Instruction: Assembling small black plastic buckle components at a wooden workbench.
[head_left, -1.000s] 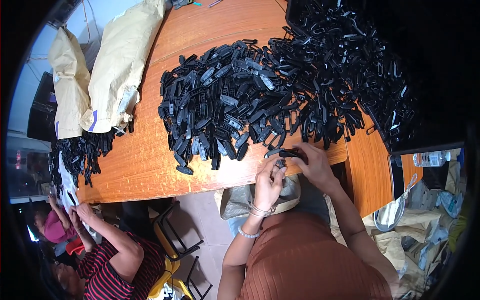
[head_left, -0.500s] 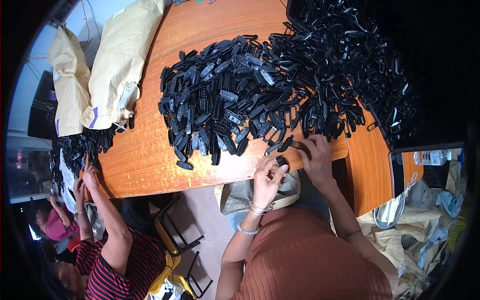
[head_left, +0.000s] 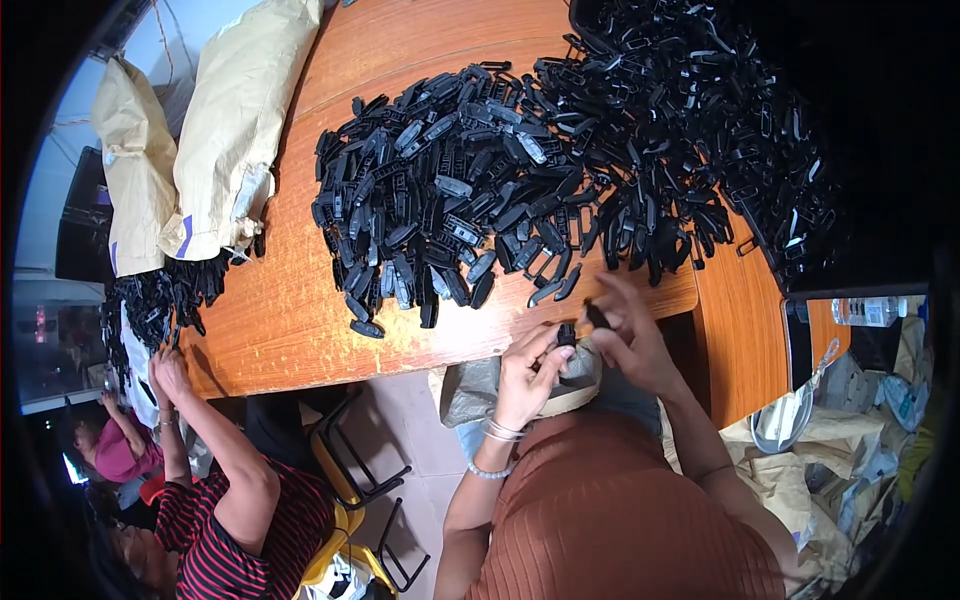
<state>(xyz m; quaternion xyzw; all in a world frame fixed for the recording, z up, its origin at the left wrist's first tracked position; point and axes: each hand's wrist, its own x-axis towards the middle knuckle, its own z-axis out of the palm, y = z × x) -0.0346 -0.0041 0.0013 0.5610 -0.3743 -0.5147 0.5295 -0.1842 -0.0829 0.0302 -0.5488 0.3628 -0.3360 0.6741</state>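
Note:
My left hand (head_left: 528,372) is closed on a small black plastic part (head_left: 566,335), pinched between thumb and fingers just past the table's front edge. Close to its right, my right hand (head_left: 636,340) grips another black plastic piece (head_left: 597,316) with thumb and fingers, somewhat blurred. The two parts are near each other, with a small gap between them. Behind my hands, a heap of black oval plastic pieces (head_left: 455,187) lies on the wooden table (head_left: 290,330). A few loose pieces (head_left: 547,291) lie at its near side.
A second heap of black frame-like parts (head_left: 690,110) fills the back right. An open sack (head_left: 470,395) sits at my lap under the edge. At the left, a co-worker's hands (head_left: 170,378) handle black parts beside paper sacks (head_left: 235,120). A plastic bottle (head_left: 868,311) lies at right.
My right hand has come back from the loose pieces toward my left hand, bringing a black plastic piece along. My left hand has lowered slightly, still pinching its part.

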